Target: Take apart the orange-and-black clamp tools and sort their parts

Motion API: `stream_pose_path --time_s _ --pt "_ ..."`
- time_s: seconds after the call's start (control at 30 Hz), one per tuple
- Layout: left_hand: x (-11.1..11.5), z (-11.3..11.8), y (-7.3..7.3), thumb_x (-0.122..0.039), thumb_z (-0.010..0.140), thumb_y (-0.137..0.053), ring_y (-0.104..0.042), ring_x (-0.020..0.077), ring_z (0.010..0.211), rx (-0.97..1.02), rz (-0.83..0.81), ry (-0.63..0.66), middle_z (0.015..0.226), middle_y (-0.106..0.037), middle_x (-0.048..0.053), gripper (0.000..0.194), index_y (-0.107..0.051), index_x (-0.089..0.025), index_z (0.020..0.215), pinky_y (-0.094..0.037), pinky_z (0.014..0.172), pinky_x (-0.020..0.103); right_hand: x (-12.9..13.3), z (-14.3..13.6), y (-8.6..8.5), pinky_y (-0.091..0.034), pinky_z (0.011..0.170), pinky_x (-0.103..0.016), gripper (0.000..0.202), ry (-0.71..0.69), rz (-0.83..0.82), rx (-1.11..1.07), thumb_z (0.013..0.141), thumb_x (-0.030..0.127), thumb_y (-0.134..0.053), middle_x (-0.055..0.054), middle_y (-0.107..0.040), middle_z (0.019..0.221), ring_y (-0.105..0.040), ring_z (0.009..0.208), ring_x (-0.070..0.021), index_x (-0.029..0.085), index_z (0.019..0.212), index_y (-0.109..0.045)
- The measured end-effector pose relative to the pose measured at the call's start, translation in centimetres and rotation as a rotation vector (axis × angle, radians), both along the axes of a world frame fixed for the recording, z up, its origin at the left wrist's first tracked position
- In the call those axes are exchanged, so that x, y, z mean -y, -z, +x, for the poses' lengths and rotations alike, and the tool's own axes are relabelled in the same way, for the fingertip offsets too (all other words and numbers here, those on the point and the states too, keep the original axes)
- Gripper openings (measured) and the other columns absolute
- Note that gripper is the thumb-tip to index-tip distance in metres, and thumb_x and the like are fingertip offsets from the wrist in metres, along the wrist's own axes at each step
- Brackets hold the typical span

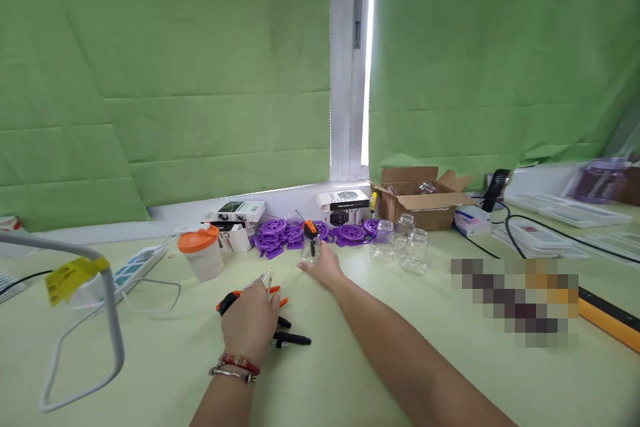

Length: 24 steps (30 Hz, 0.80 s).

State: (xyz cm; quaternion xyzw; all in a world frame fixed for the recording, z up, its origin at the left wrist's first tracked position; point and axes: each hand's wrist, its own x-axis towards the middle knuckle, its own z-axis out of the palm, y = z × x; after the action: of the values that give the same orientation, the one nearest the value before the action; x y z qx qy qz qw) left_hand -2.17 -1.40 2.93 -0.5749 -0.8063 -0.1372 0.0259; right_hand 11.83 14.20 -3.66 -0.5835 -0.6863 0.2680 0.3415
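Several tools with black and orange handles (294, 339) lie on the pale table, and my left hand (251, 320) is closed over them, its fingers wrapped round some with thin metal tips sticking up. Farther forward, my right hand (325, 268) grips a small clear jar (311, 252) from its right side. An orange and black item (311, 230) stands in the jar's mouth. Purple plastic wheel-shaped pieces (273, 237) lie in a pile behind the jar. To the right of my right hand stand more clear jars (414, 253).
An orange-lidded cup (201, 255) and a power strip (137, 267) are on the left, near a grey metal frame (116, 320). Small printed boxes (345, 200) and an open cardboard box (433, 207) line the back. Cables and an orange-black bar (607, 317) lie right.
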Motion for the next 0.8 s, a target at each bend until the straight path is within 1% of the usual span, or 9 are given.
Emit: stream_pose_path --time_s 0.17,0.23,0.3,0.4,0.5,0.57,0.67,0.73,0.8 --pt "-0.2 0.5 0.1 -0.050 0.085 -0.037 -0.062 0.0270 0.076 0.064 0.181 0.032 0.082 -0.064 0.011 0.038 -0.053 -0.017 0.097 -0.040 0.056 0.031 1.0 0.0 0.1 -0.038 0.097 -0.043 0.069 0.065 0.141 0.028 0.060 0.040 -0.071 -0.015 -0.051 0.117 -0.048 0.112 -0.0296 0.015 0.119 -0.044" --pt "-0.3 0.8 0.2 -0.056 0.084 -0.038 -0.062 0.0262 0.074 0.245 0.290 0.075 0.079 -0.063 0.009 0.050 -0.048 -0.014 0.110 -0.042 0.059 0.033 2.7 1.1 -0.4 -0.039 0.096 -0.044 0.072 0.038 0.298 0.057 0.059 0.038 -0.071 -0.014 -0.048 0.119 -0.046 0.112 -0.0297 0.015 0.122 -0.043" --pt "-0.2 1.2 0.4 -0.059 0.082 -0.040 -0.061 0.0237 0.069 0.516 0.393 0.140 0.072 -0.060 0.004 0.058 -0.043 -0.013 0.117 -0.043 0.062 0.034 4.8 2.4 -1.0 -0.037 0.098 -0.046 0.071 -0.092 0.504 0.144 0.057 0.035 -0.072 -0.013 -0.046 0.120 -0.042 0.115 -0.0307 0.017 0.121 -0.045" --pt "-0.1 2.1 0.7 -0.062 0.080 -0.042 -0.055 0.0166 0.059 0.947 0.435 0.171 0.063 -0.052 -0.003 0.051 -0.050 -0.017 0.102 -0.042 0.056 0.028 7.7 4.9 -1.8 -0.034 0.101 -0.049 0.061 -0.339 0.761 0.293 0.061 0.025 -0.070 -0.014 -0.046 0.119 -0.039 0.118 -0.0325 0.018 0.118 -0.049" --pt "0.2 3.2 0.8 -0.060 0.079 -0.046 -0.045 0.0107 0.053 1.196 0.370 0.158 0.061 -0.044 -0.005 0.040 -0.049 -0.020 0.077 -0.036 0.048 0.022 9.8 7.2 -2.5 -0.031 0.102 -0.053 0.051 -0.416 0.830 0.230 0.069 0.026 -0.068 -0.013 -0.046 0.121 -0.038 0.121 -0.0328 0.023 0.117 -0.050" --pt "0.3 3.6 0.9 -0.056 0.081 -0.044 -0.041 0.0097 0.051 1.224 0.381 0.204 0.061 -0.041 -0.005 0.037 -0.044 -0.021 0.070 -0.034 0.046 0.022 10.9 8.2 -3.0 -0.036 0.098 -0.053 0.062 -0.414 0.638 0.032 0.068 0.041 -0.071 -0.013 -0.044 0.124 -0.042 0.119 -0.0322 0.025 0.121 -0.045" --pt "0.3 3.8 1.3 -0.051 0.085 -0.040 -0.040 0.0106 0.051 1.089 0.415 0.318 0.059 -0.039 -0.005 0.035 -0.040 -0.022 0.066 -0.034 0.048 0.023 12.3 8.9 -3.8 -0.052 0.073 -0.043 0.070 -0.417 -0.054 -0.373 0.071 0.065 -0.057 -0.011 -0.051 0.111 -0.061 0.094 -0.0251 0.025 0.124 -0.036" --pt "0.2 3.7 1.6 -0.047 0.087 -0.037 -0.041 0.0119 0.052 0.937 0.416 0.358 0.058 -0.039 -0.004 0.033 -0.038 -0.022 0.064 -0.033 0.050 0.024 13.2 8.9 -4.2 -0.051 0.056 -0.031 0.059 -0.456 -0.446 -0.585 0.077 0.068 -0.044 -0.006 -0.053 0.096 -0.064 0.072 -0.0183 0.025 0.117 -0.038" --pt "0.0 3.6 1.8 -0.044 0.087 -0.036 -0.041 0.0130 0.053 0.810 0.438 0.360 0.057 -0.041 -0.004 0.031 -0.038 -0.022 0.065 -0.033 0.051 0.025 13.8 8.8 -4.4 -0.048 0.051 -0.025 0.053 -0.471 -0.513 -0.696 0.079 0.064 -0.047 -0.003 -0.051 0.092 -0.062 0.065 -0.0144 0.024 0.113 -0.039"
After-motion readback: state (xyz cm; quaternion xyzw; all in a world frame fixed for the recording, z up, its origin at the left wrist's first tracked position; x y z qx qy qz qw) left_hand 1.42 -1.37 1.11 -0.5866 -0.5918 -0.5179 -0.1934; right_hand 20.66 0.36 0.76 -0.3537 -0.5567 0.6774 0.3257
